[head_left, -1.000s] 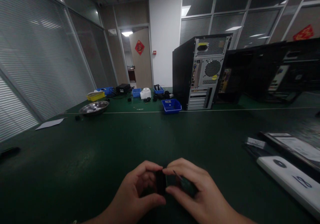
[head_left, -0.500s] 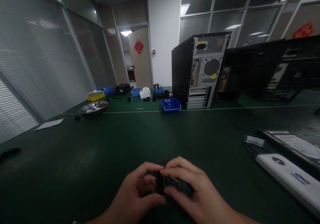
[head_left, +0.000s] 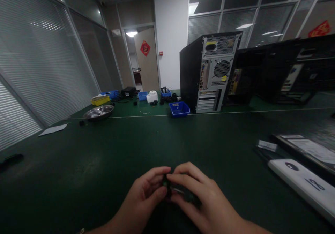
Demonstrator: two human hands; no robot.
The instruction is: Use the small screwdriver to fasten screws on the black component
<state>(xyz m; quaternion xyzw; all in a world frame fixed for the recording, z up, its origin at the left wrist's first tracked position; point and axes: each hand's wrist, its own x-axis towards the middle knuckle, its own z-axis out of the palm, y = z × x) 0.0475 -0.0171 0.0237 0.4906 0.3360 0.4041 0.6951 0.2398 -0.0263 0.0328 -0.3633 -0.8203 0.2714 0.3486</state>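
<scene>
Low in the middle of the head view, my left hand (head_left: 141,196) and my right hand (head_left: 209,194) meet over the green tabletop (head_left: 136,143). Between their fingertips is a small dark object (head_left: 166,182) with a hint of green; its kind cannot be made out. The left thumb and fingers pinch it from the left side. From the right, my right thumb and fingers close on it, and much of it is hidden behind them.
A white device marked 18 (head_left: 306,183) lies at right beside a hard drive (head_left: 309,148). Farther back stand a blue tray (head_left: 179,112), a computer tower (head_left: 192,75) and a metal bowl (head_left: 91,116). A sheet of paper (head_left: 53,130) lies at left.
My left thumb has moved up and in against the dark object, and the left fingers have drawn closer together. The right hand has shifted only slightly.
</scene>
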